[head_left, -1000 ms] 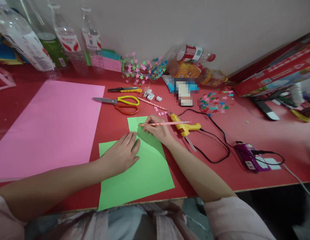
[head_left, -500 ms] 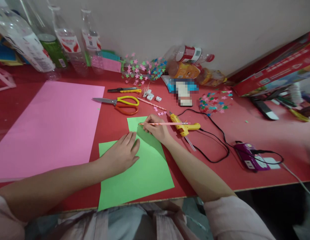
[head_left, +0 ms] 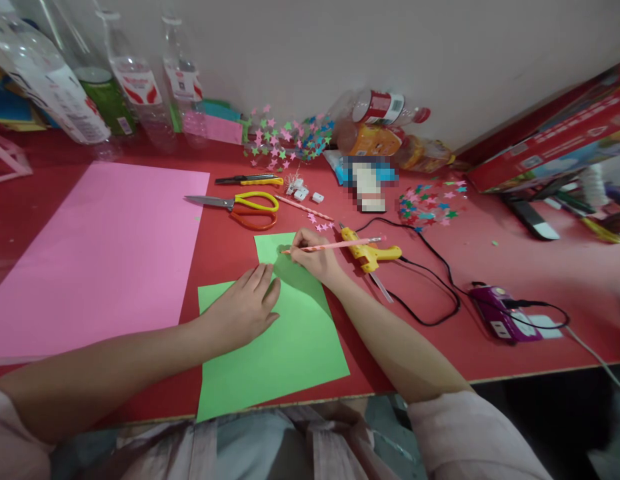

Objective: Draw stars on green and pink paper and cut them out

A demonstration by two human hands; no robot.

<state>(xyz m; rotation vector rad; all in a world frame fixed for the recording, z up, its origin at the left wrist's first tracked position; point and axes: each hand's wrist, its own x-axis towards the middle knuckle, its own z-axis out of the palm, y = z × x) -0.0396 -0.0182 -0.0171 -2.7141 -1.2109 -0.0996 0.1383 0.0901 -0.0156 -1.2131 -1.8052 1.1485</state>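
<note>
A green sheet of paper [head_left: 285,347] lies on the red table [head_left: 230,247] in front of me, with a notch cut from its upper left corner. My left hand [head_left: 243,307] lies flat on the sheet, fingers together and stretched out. My right hand [head_left: 313,257] is closed on a pink pencil [head_left: 340,245], whose tip rests on the top part of the green sheet. The pencil's rear end points right, over a yellow glue gun [head_left: 373,253].
A large pink sheet [head_left: 95,250] covers the left of the table. Yellow-handled scissors [head_left: 237,202] and a utility knife [head_left: 250,179] lie beyond the green sheet. Bottles [head_left: 135,80], paper stars [head_left: 433,203], a purple power strip [head_left: 500,313] with black cord, and red boxes [head_left: 555,140] stand around.
The pencil has tilted slightly, its rear end rising a little, and its tip has shifted a bit to the right on the green sheet. My left hand has stayed still.
</note>
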